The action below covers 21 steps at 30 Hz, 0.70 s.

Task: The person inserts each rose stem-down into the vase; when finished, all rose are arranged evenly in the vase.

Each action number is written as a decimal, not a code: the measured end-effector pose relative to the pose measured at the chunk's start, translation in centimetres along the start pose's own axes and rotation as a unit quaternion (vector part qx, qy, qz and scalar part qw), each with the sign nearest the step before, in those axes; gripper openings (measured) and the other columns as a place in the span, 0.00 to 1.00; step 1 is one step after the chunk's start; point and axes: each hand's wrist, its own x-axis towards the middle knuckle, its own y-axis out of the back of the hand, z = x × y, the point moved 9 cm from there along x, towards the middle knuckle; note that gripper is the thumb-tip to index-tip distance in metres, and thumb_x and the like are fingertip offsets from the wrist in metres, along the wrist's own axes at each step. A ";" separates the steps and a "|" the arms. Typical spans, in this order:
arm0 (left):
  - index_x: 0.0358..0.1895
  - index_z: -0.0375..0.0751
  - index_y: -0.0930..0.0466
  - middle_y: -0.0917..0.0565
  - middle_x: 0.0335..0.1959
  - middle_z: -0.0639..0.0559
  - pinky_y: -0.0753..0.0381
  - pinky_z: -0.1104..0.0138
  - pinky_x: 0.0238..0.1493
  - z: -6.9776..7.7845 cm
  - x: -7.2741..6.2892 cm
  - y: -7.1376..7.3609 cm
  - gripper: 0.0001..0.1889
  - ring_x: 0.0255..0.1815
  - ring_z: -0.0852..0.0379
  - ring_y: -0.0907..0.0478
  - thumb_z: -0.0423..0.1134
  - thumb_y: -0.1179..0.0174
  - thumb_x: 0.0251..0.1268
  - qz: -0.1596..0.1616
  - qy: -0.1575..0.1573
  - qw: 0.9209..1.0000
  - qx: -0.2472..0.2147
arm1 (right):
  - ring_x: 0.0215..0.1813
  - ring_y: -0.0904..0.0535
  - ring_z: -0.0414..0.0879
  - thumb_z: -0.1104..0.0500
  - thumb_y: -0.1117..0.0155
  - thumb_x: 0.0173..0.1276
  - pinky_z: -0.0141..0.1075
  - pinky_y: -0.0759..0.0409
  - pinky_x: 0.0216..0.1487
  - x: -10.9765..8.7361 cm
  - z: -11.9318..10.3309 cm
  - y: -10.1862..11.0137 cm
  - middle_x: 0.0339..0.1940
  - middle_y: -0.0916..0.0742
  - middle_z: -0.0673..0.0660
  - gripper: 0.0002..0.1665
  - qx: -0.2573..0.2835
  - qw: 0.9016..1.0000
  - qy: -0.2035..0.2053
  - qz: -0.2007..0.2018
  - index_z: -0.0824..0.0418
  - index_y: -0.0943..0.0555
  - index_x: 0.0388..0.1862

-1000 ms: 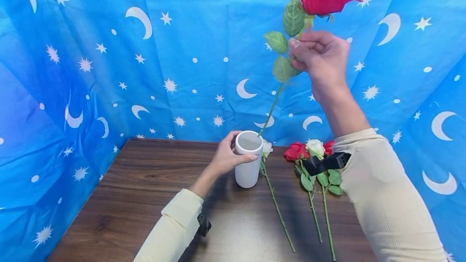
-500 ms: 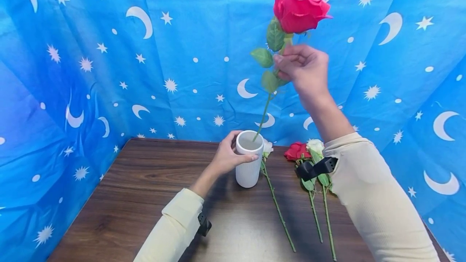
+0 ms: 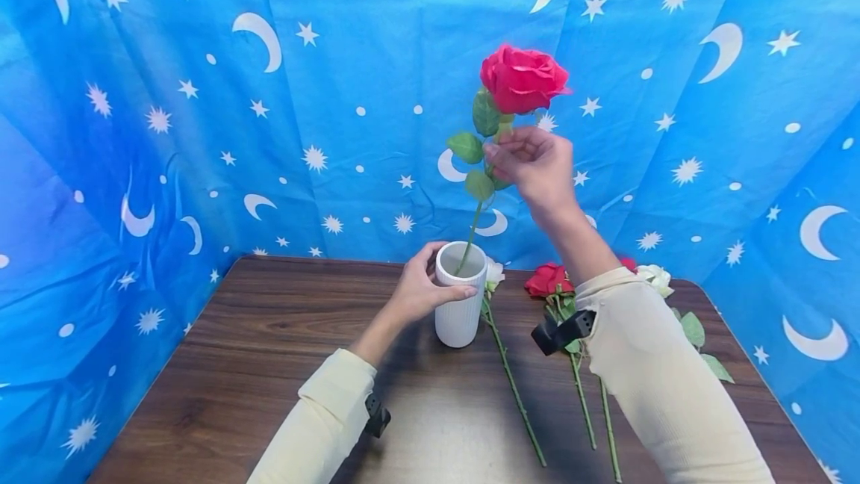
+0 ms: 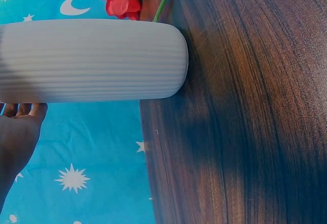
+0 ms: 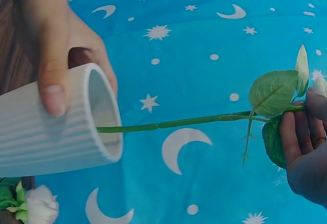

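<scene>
A white ribbed vase (image 3: 458,317) stands upright on the dark wooden table. My left hand (image 3: 422,288) grips it near the rim, thumb across the front; the left wrist view shows the ribbed side of the vase (image 4: 97,60) and my left fingertips below it. Above the vase my right hand (image 3: 537,169) pinches the stem of a red rose (image 3: 522,81) just under the bloom, among its green leaves. The lower stem (image 5: 179,123) enters the vase's mouth in the right wrist view, its end hidden inside.
Beside the vase lies a white rose (image 3: 494,275), stem toward me. Further right lie more roses, among them a red rose (image 3: 547,280) and a white rose (image 3: 655,278), partly hidden by my right sleeve. A blue cloth (image 3: 363,133) with moons and stars hangs behind the table (image 3: 269,334).
My right hand has come down and left with the red rose, and its stem has gone from the vase's rim deeper inside. My left hand and the vase have stayed put.
</scene>
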 end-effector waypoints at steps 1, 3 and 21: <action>0.71 0.40 0.33 0.22 0.64 0.43 0.22 0.53 0.70 0.0 0.0 0.0 0.42 0.64 0.48 0.22 0.37 0.22 0.51 0.000 0.000 1.000 0.000 | 0.32 0.14 0.31 0.70 0.32 0.66 0.27 0.13 0.35 -0.1 0.2 0.0 0.25 0.12 0.37 0.09 -0.006 1.000 -0.002 0.000 0.56 0.18 0.34; 0.70 0.40 0.33 0.22 0.64 0.43 0.22 0.53 0.71 -0.1 0.0 0.0 0.42 0.64 0.48 0.22 0.37 0.22 0.51 0.000 0.001 1.000 0.001 | 0.31 0.14 0.31 0.69 0.32 0.66 0.27 0.13 0.36 -0.2 0.6 -0.1 0.25 0.13 0.37 0.08 -0.009 1.000 -0.006 -0.002 0.57 0.18 0.35; 0.71 0.39 0.32 0.22 0.63 0.42 0.20 0.54 0.68 0.1 0.0 0.0 0.42 0.63 0.47 0.21 0.36 0.22 0.50 0.003 0.000 1.000 -0.006 | 0.33 0.15 0.32 0.66 0.31 0.67 0.26 0.13 0.39 -1.2 3.3 -0.9 0.26 0.13 0.36 0.03 -0.036 0.999 -0.037 -0.013 0.63 0.18 0.38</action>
